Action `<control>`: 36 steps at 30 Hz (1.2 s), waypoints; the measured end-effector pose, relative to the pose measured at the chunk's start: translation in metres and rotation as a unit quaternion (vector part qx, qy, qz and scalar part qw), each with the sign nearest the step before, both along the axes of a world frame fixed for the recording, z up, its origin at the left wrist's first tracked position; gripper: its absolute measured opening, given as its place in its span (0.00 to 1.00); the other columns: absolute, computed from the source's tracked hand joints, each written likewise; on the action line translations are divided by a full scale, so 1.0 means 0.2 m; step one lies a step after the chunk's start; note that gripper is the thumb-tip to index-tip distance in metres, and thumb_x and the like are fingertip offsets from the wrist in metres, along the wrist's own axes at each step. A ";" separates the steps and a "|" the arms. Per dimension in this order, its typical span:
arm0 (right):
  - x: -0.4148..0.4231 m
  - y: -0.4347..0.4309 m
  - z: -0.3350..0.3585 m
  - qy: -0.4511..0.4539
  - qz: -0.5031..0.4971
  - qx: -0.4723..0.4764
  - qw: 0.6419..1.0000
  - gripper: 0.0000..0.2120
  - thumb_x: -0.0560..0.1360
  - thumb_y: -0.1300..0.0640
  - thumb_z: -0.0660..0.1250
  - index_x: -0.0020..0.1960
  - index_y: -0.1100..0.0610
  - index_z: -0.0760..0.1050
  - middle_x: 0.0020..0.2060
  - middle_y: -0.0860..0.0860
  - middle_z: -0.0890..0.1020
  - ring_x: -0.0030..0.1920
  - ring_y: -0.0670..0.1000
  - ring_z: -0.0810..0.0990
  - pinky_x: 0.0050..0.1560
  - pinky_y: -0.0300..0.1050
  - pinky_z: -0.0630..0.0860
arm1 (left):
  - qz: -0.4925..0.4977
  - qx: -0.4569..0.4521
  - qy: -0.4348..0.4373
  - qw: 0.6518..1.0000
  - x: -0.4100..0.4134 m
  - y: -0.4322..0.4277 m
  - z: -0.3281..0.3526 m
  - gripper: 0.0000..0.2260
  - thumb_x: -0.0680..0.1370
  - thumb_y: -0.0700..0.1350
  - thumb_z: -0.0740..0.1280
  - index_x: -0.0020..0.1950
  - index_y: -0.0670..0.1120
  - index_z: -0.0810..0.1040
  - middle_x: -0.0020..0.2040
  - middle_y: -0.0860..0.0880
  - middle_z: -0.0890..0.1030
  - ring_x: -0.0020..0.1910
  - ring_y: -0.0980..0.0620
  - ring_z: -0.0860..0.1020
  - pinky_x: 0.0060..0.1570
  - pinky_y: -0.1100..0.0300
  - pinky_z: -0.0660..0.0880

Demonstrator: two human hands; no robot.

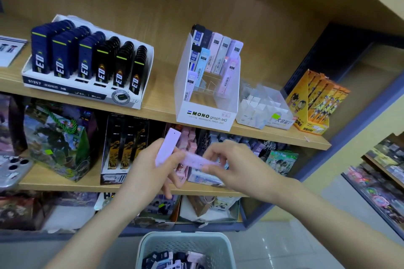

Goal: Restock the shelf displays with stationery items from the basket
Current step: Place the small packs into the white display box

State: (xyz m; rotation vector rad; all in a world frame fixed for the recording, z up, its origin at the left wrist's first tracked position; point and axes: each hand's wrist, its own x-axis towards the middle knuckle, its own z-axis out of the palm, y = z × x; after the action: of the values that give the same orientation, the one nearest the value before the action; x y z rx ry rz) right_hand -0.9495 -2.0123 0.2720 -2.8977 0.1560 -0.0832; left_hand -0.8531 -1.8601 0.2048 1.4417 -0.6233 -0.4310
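Head view: left hand grips 1 lilac lead case upright, fingers curled round its lower half. Right hand pinches a 2nd lilac case horizontally between thumb and fingertips, just beside the left hand. Both hands are below the MONO display box on the shelf and above the basket, which holds more cases.
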 end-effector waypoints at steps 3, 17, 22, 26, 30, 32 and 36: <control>-0.01 -0.04 0.09 -0.069 -0.064 0.105 0.990 0.04 0.77 0.54 0.66 0.48 0.52 0.71 0.40 0.49 0.81 0.37 0.46 0.77 0.37 0.34 0.71 | 0.056 0.005 -0.017 0.998 0.03 0.00 -0.01 0.09 0.79 0.44 0.62 0.40 0.44 0.70 0.28 0.49 0.72 0.19 0.59 0.65 0.23 0.66 0.63; 0.32 -0.21 0.42 -0.358 -0.130 0.184 0.906 0.04 0.79 0.61 0.61 0.52 0.60 0.72 0.43 0.53 0.80 0.38 0.46 0.81 0.43 0.41 0.81 | 0.058 -0.020 -0.005 0.998 0.06 -0.01 -0.06 0.08 0.81 0.45 0.57 0.43 0.47 0.68 0.29 0.50 0.73 0.19 0.58 0.63 0.27 0.58 0.58; 0.43 -0.33 0.44 -0.387 -0.135 0.052 0.911 0.04 0.78 0.63 0.60 0.52 0.57 0.71 0.41 0.53 0.79 0.43 0.54 0.81 0.49 0.54 0.79 | 0.062 -0.029 -0.016 0.998 0.06 0.00 -0.05 0.07 0.81 0.45 0.58 0.43 0.46 0.69 0.29 0.52 0.74 0.20 0.59 0.63 0.27 0.59 0.58; 0.49 -0.41 0.45 -0.280 -0.139 -0.068 0.947 0.08 0.78 0.63 0.61 0.55 0.60 0.75 0.46 0.57 0.78 0.44 0.57 0.76 0.47 0.51 0.74 | 0.058 -0.036 -0.019 0.998 0.07 0.00 -0.04 0.08 0.81 0.46 0.59 0.42 0.48 0.70 0.28 0.53 0.74 0.20 0.59 0.62 0.26 0.61 0.58; 0.52 -0.42 0.43 -0.253 -0.128 -0.131 0.950 0.14 0.76 0.63 0.66 0.61 0.61 0.77 0.52 0.56 0.73 0.46 0.49 0.71 0.50 0.44 0.71 | 0.045 -0.038 -0.014 0.998 0.07 0.00 -0.03 0.08 0.81 0.48 0.58 0.43 0.49 0.70 0.28 0.53 0.73 0.20 0.59 0.61 0.25 0.63 0.58; 0.52 -0.41 0.42 -0.268 -0.136 -0.137 0.944 0.18 0.75 0.65 0.68 0.64 0.61 0.75 0.55 0.56 0.73 0.46 0.48 0.71 0.50 0.43 0.72 | 0.036 -0.036 0.000 0.999 0.06 0.01 -0.01 0.09 0.81 0.48 0.56 0.42 0.49 0.69 0.29 0.53 0.73 0.21 0.58 0.61 0.25 0.64 0.59; 0.51 -0.41 0.39 -0.264 -0.169 -0.179 0.933 0.19 0.76 0.59 0.67 0.66 0.59 0.73 0.58 0.55 0.73 0.51 0.53 0.75 0.49 0.51 0.76 | 0.020 -0.028 0.028 0.999 0.05 0.02 0.01 0.13 0.82 0.48 0.54 0.38 0.55 0.69 0.33 0.51 0.72 0.25 0.54 0.62 0.30 0.61 0.59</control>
State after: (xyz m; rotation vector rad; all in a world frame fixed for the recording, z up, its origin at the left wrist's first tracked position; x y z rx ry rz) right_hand -0.8484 -2.0938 0.3506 -3.0297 0.5902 -1.0368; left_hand -0.8441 -1.8555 0.2069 1.3824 -0.5560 -0.4191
